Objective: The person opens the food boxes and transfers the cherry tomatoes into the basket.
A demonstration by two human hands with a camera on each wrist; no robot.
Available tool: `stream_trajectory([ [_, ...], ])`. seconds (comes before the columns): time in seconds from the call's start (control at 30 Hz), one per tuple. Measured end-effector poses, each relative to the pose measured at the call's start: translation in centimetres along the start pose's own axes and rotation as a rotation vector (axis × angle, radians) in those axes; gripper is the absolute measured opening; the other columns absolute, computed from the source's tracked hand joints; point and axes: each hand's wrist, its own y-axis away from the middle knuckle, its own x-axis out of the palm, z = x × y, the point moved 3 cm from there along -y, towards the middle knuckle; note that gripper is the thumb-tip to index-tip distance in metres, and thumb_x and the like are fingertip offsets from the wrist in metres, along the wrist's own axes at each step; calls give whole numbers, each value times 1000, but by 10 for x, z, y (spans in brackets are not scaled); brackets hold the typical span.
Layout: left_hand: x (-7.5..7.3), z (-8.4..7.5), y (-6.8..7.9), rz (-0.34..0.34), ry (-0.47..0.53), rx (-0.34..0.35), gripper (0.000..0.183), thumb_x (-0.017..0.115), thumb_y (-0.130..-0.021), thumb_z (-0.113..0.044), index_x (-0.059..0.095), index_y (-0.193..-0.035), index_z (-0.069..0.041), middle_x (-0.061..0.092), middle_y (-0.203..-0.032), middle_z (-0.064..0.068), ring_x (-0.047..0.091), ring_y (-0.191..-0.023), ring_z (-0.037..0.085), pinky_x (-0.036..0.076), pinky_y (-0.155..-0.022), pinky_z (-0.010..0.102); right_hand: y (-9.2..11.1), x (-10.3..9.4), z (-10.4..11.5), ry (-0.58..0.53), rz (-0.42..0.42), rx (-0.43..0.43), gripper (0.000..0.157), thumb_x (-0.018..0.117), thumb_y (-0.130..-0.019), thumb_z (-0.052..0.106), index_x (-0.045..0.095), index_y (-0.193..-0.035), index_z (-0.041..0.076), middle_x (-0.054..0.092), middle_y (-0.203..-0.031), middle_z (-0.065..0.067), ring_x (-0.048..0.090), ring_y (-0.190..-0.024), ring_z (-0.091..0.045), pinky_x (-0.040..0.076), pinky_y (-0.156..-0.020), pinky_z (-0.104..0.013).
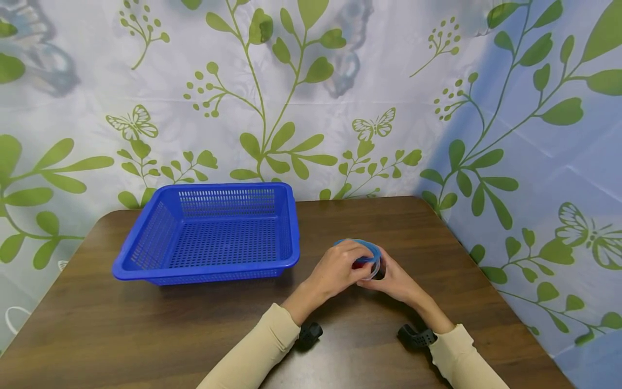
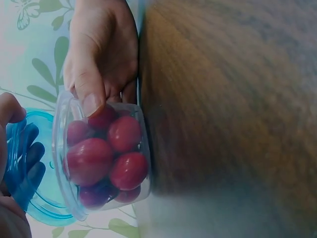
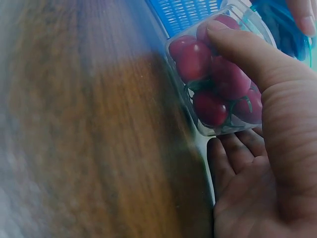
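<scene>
A clear plastic tub of red cherry tomatoes stands on the table, right of centre in the head view. My right hand grips it, with the thumb across one side and the fingers behind it. In my left hand is a translucent blue lid, pinched between thumb and fingers. The left wrist view shows the lid tilted up over the tub's open top, a little away from its rim. Green stems show among the tomatoes. In the head view, the hands hide most of the tub.
A blue perforated plastic basket sits on the left of the brown wooden table. Behind and to the right hangs a cloth with green leaves and butterflies. Black straps circle both wrists.
</scene>
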Motion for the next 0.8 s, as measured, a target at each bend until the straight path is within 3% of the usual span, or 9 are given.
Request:
stream_trajectory([
  [0.23, -5, 2, -2, -67, 74, -6, 15, 82, -86, -12, 78, -99, -9, 74, -102, 2, 68, -99, 17, 58, -90, 24, -1, 2, 0, -35, 3, -16, 86, 84, -87, 21, 32, -156, 22, 51, -148, -5, 56, -130, -27, 49, -104, -23],
  [0.4, -10, 5, -2, -106, 124, -56, 12, 80, -88, -13, 78, -99, -10, 74, -100, 2, 68, -97, 17, 58, -88, 23, -1, 2, -1, -25, -1, 2, 86, 85, -87, 22, 33, -156, 20, 53, -147, -7, 58, -128, -25, 50, -103, -23],
  [0.53, -16, 7, -3, -139, 156, -92, 9, 78, -90, -13, 78, -98, -10, 74, -99, 2, 69, -95, 15, 59, -85, 21, -1, 1, -2, -29, 10, 23, 86, 84, -88, 22, 32, -156, 21, 51, -149, -7, 54, -132, -29, 48, -107, -30],
  [0.77, -29, 8, -3, -218, 243, -95, 7, 77, -90, -10, 77, -96, -7, 74, -96, 4, 72, -89, 17, 61, -82, 25, -1, 1, 0, -42, 23, 33, 88, 84, -88, 22, 31, -157, 19, 47, -154, -8, 48, -141, -35, 42, -107, -18],
  [0.8, -30, 8, -3, -221, 255, -99, 7, 77, -90, -10, 77, -96, -7, 74, -96, 5, 72, -88, 18, 61, -81, 27, -1, 1, -1, -37, 23, 34, 88, 84, -88, 22, 31, -157, 19, 46, -154, -8, 48, -141, -35, 43, -108, -20],
])
